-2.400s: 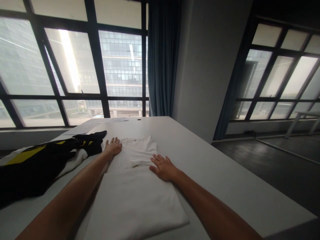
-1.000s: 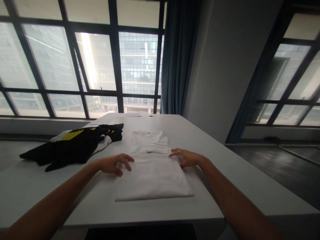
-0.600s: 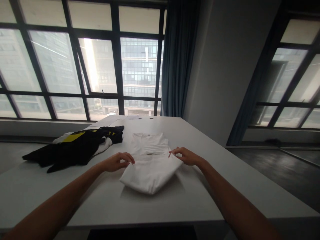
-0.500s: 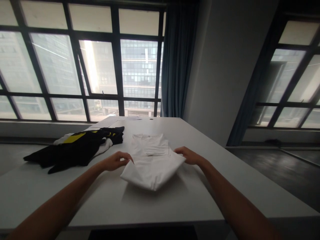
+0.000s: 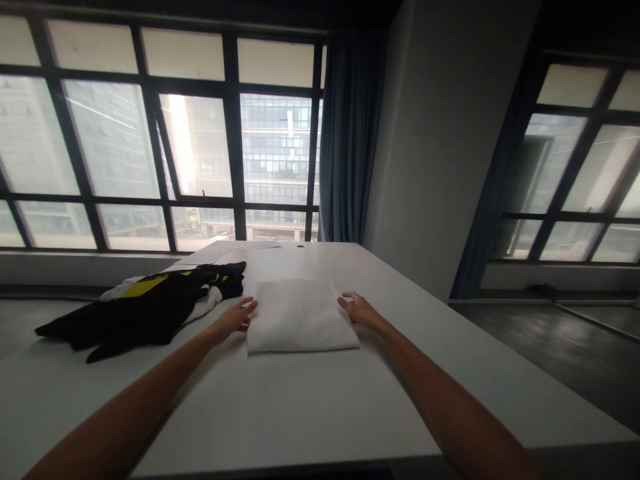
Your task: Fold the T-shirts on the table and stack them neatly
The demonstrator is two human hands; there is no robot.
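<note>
A white garment, probably a shirt, lies folded into a flat, neat rectangle on the white table. At its left edge is my left hand, fingers apart, the tips by the upper left side of the cloth. My right hand rests by the opposite side, its fingers loosely spread against or just over the upper right edge. Neither hand visibly grips the fabric. The inner layers and the collar are hidden under the top fold.
A loose heap of black, yellow and white clothing lies left of the folded garment. Thin papers sit at the table's far end. Beyond are windows, a blue curtain and a grey pillar.
The raised near part of the white garment has been folded away from me over the rest and now lies flat. Both hands have let go of its corners; my view has tilted slightly upward.
</note>
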